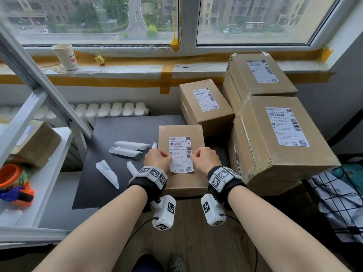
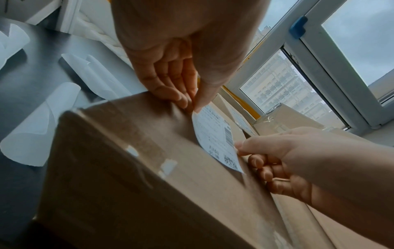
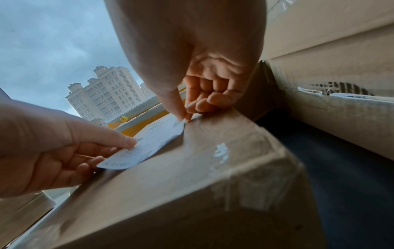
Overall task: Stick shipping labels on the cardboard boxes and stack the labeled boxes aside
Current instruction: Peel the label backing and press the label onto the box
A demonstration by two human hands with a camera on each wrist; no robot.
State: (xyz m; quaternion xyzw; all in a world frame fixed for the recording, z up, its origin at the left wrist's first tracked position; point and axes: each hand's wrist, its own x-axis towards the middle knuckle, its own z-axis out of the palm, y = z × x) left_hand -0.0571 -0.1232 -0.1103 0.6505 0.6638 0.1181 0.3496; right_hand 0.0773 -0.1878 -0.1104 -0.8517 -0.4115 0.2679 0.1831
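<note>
Pinching one shipping label (image 1: 181,154) by its side edges: left hand (image 1: 157,158) clamped on the left edge, right hand (image 1: 205,158) clamped on the right edge, thumb against forefinger on each. Lying on top of the near cardboard box (image 1: 181,182), which is sitting on the dark table (image 1: 110,134) at centre. Counting four taped boxes on the table side: this one plus three labeled boxes (image 1: 275,134) grouped right and behind, each carrying one label. Counting about four curled white backing strips (image 1: 127,148) lying left of the box. Showing only in head view: one paper cup (image 1: 65,56), one yellow chick toy (image 1: 100,60) on the sill. Showing only in left wrist view: label's near part lifting off the cardboard (image 2: 215,139). Showing in right wrist view: label bowing between the two pinches (image 3: 147,144).
</note>
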